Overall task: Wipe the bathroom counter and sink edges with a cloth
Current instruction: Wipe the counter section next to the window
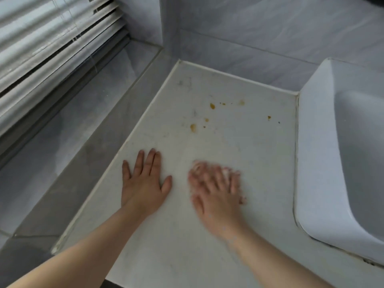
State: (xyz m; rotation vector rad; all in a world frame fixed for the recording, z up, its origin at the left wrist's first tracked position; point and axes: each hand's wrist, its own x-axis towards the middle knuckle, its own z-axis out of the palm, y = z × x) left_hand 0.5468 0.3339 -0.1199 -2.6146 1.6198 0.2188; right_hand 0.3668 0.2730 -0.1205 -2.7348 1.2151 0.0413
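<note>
- The left grip [143, 183], a bare hand, lies flat and palm down on the bench [239, 146]. Its fingers are straight and a little spread, and it has hold of nothing. It sits just inside the bench's left edge, in the nearer half.
- The right grip [216, 190] is smeared by motion blur. Its fingers look stretched out and spread, pressing downward rather than curled round anything.
- The cloth [225, 171] shows only as pale, whitish patches under and between the right fingertips, flat on the bench. It is near the middle of the bench's width, level with the left grip. The blur hides its outline.
- The two hands lie near each other but do not touch.
- Orange-brown stains [193, 127] dot the bench beyond the hands, toward the far edge. Some sit in a loose cluster and one lies nearer the right edge.
- A white sink [324, 154] stands against the bench's right edge, with a dark, grimy seam where they meet.
- A pale sealant strip [234, 76] runs along the far and left edges.
- Grey marbled wall tiles [259, 38] rise behind the far edge.
- A grey ledge [89, 129] lies past the left edge, under a slatted blind [52, 38].
</note>
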